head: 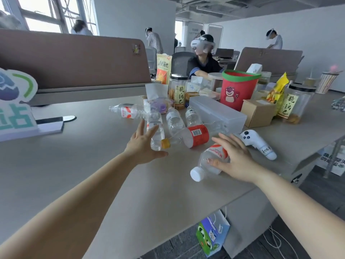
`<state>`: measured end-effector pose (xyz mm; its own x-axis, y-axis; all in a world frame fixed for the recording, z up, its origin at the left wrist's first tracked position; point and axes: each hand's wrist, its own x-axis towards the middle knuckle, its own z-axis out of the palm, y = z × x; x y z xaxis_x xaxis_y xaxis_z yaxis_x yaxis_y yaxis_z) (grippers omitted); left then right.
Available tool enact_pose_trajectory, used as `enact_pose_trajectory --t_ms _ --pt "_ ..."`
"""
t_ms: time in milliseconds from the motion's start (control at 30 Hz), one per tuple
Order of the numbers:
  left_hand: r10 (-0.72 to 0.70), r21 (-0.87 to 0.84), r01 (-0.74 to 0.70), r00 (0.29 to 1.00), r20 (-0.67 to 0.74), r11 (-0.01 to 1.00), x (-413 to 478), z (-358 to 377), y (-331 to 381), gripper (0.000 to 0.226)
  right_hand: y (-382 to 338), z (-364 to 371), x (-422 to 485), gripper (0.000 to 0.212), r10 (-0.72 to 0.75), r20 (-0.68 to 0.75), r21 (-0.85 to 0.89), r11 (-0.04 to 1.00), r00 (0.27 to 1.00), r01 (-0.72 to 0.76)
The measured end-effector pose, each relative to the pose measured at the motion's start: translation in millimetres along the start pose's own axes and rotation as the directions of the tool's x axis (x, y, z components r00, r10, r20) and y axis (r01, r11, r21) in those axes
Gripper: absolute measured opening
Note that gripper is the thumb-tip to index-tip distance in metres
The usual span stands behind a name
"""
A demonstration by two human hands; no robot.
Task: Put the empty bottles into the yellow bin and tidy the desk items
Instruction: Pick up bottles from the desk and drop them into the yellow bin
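On the counter (74,146), left hand (143,144) spread loose against a lying clear bottle (155,128), lined up to scoop it. Red-label bottle (197,136) wedged between, likely to roll if nudged. Right hand (235,157) flat, unclenched, pinning white-capped bottle (214,149) against rolling; controller (257,144) crowding its far side. No yellow bin in sight.

Bright window daylight, soft shadows, wide-angle bending, slight blur.

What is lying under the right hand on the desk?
A clear bottle with a white cap, lying on its side; the right hand rests on it. The hand covers its far end.
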<state>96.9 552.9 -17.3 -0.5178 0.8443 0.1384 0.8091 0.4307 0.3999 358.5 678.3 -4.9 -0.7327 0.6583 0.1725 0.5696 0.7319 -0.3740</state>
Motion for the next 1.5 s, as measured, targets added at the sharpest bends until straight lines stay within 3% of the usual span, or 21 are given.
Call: enact_pose_trajectory --t_ms 167,400,600,800,967,1167,1367,1500 --pt "0.034 -0.047 -0.032 0.998 0.044 0.998 13 8 -4 0.103 10 5 3 0.105 -0.015 0.066 0.044 0.999 0.998 0.012" --pt "0.033 -0.166 -0.054 0.991 -0.126 0.985 0 12 -1 0.079 5 -2 -5 0.108 0.012 0.192 0.001 1.0 0.981 -0.012" --pt "-0.049 -0.204 -0.001 0.97 -0.24 0.979 -39 1 -18 0.064 -12 -3 -11 0.091 -0.039 0.132 -0.198 0.978 0.991 0.064" --pt "-0.102 -0.233 0.032 0.95 -0.294 0.972 -106 -38 -51 0.062 -57 11 -20 0.077 -0.209 0.119 -0.208 0.951 0.971 0.23" --pt "-0.126 -0.189 0.05 0.902 -0.413 0.981 -177 -86 -81 0.062 -121 35 -25 0.072 -0.389 0.004 -0.052 0.92 0.921 0.389" --pt "-0.212 -0.16 0.147 0.808 -0.55 0.976 -283 -150 -128 0.063 -233 61 -38 0.077 -0.548 -0.094 0.237 0.799 0.831 0.553" --pt "-0.296 -0.107 0.304 0.691 -0.66 0.947 -409 -215 -180 0.063 -375 98 -66 0.076 -0.687 -0.058 0.442 0.632 0.724 0.636" --pt "-0.378 -0.099 0.44 0.609 -0.697 0.892 -490 -250 -212 0.06 -470 123 -99 0.076 -0.774 -0.016 0.621 0.488 0.633 0.613"
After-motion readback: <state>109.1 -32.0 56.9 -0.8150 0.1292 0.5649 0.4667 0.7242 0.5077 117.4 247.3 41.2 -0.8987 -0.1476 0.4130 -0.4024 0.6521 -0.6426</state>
